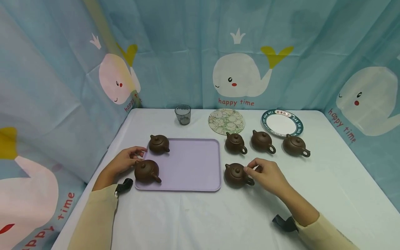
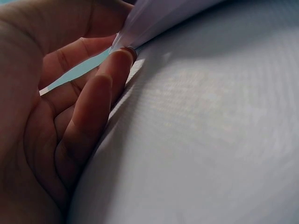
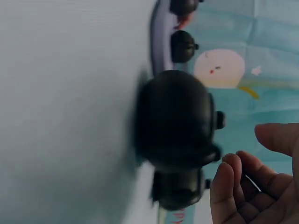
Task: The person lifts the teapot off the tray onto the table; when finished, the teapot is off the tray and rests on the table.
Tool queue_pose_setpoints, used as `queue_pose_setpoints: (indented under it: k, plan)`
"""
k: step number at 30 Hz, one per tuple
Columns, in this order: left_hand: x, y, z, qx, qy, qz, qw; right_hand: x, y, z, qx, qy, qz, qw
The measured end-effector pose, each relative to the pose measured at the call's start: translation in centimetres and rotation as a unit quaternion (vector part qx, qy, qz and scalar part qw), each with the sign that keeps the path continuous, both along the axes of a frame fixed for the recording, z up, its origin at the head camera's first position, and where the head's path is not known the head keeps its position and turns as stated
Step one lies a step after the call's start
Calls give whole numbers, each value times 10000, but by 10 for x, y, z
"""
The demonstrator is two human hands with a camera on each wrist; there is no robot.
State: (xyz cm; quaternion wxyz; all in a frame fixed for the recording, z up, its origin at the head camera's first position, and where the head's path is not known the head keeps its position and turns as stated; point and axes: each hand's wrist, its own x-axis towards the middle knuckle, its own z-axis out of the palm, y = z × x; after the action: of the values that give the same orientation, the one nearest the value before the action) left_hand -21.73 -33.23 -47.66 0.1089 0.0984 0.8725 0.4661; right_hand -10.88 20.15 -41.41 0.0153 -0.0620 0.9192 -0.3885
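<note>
In the head view my left hand point(image 1: 124, 160) grips the left rim of a lilac tray point(image 1: 190, 166), and the left wrist view shows the rim between thumb and fingers point(image 2: 93, 95). Two brown teapots stand along the tray's left side, one at the back point(image 1: 158, 144) and one at the front point(image 1: 147, 171). My right hand point(image 1: 268, 175) hovers at the handle side of another brown teapot point(image 1: 235, 174), just right of the tray. The right wrist view has thumb and fingertips point(image 3: 222, 184) apart, with nothing between them, beside this teapot point(image 3: 175, 119).
Behind the right hand three more brown teapots stand in a row: left point(image 1: 235, 142), middle point(image 1: 261, 140) and right point(image 1: 294, 145). Farther back are a grey glass point(image 1: 183, 115), a round patterned mat point(image 1: 226, 121) and a green-rimmed plate point(image 1: 297, 133). A blue curtain point(image 1: 175, 76) hangs behind the table.
</note>
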Motion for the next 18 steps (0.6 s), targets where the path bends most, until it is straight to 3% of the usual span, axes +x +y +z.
queue_pose_setpoints:
  k: [10, 18]
  plan:
    - [-2, -1, 1, -114, -118, 93, 9998, -26, -49, 19, -300, 240, 459, 9982]
    - [0, 0, -1, -19, 16, 11, 10000, -36, -101, 9, -379, 319, 1289, 9904]
